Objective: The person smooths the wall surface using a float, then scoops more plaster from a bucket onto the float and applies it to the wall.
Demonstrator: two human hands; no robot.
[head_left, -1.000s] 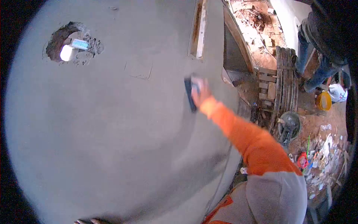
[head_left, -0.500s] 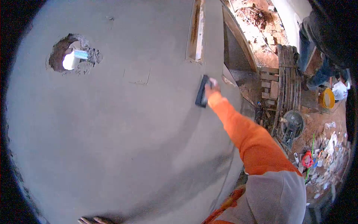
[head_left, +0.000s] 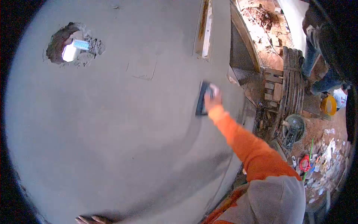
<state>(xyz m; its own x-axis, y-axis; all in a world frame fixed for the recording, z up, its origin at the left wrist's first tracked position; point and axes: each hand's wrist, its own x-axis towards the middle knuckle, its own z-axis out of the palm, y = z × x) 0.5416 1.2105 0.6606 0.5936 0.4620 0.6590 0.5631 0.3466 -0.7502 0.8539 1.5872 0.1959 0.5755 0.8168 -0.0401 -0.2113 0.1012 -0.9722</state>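
A broad wall of smooth grey plaster (head_left: 108,127) fills most of the head view. My right hand (head_left: 214,98), at the end of an orange sleeve, is closed on the handle of a dark plastering float (head_left: 201,100), whose flat face lies against the plaster right of centre. The handle is mostly hidden behind my fingers. At the bottom edge my left hand (head_left: 93,219) shows only its fingers, stretched out and resting on the wall, holding nothing.
A rough hole (head_left: 56,47) breaks through the wall at upper left. A narrow framed recess (head_left: 203,31) stands near the top. To the right are long planks (head_left: 289,86), a round mortar pan (head_left: 294,128), a yellow bucket (head_left: 328,105), scattered rubble (head_left: 328,168) and other people.
My right hand and the float have shifted slightly down the plaster. The view has tilted a little, moving the hole and the recess upward. My left hand stays against the wall.
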